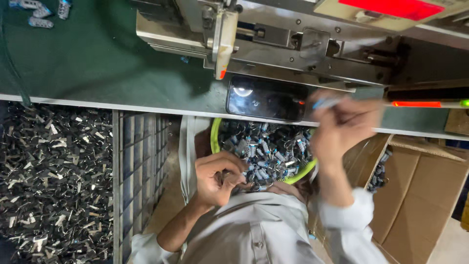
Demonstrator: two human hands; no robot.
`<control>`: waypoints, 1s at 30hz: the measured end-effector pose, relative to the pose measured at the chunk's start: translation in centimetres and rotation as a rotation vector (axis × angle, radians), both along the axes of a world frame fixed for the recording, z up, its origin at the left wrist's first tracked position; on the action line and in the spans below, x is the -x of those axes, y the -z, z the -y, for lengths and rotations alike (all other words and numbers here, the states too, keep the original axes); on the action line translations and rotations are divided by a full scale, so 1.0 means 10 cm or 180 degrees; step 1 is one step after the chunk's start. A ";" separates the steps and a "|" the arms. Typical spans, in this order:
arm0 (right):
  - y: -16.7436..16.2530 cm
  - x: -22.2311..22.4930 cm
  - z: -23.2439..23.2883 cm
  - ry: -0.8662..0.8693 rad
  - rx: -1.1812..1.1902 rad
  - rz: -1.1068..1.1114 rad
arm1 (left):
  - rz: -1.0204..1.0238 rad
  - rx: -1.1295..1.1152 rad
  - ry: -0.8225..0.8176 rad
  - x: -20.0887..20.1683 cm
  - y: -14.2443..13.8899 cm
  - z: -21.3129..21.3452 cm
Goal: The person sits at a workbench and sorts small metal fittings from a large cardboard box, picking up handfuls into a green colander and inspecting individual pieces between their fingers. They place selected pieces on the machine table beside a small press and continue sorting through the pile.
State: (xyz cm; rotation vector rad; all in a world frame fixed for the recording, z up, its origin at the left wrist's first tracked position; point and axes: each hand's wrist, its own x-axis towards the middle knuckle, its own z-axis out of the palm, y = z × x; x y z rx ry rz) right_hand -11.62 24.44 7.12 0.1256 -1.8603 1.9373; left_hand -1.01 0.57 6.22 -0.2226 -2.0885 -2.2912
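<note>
The left hand [218, 178] is clenching small parts at the 9 o'clock edge of the green-rimmed basin [214, 137]; the blurred right hand [342, 129] is pinching 1 blue-tipped part [325, 103] at the 2 o'clock side, nearer the machine [293, 44].

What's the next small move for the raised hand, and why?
Probably bring the right hand to the machine: it is raised and blurred, pinching a small bluish part just below it, while the left hand rests at the basket.

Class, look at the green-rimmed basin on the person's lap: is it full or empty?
Full. The green-rimmed basin is heaped with small metal and blue parts up to its rim; the left hand rests at its edge.
</note>
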 end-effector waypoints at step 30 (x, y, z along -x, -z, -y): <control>0.22 -0.76 0.38 -0.0675 -0.2343 -0.0308 | -0.0096 0.0129 -0.0097 0.16 -0.14 -0.23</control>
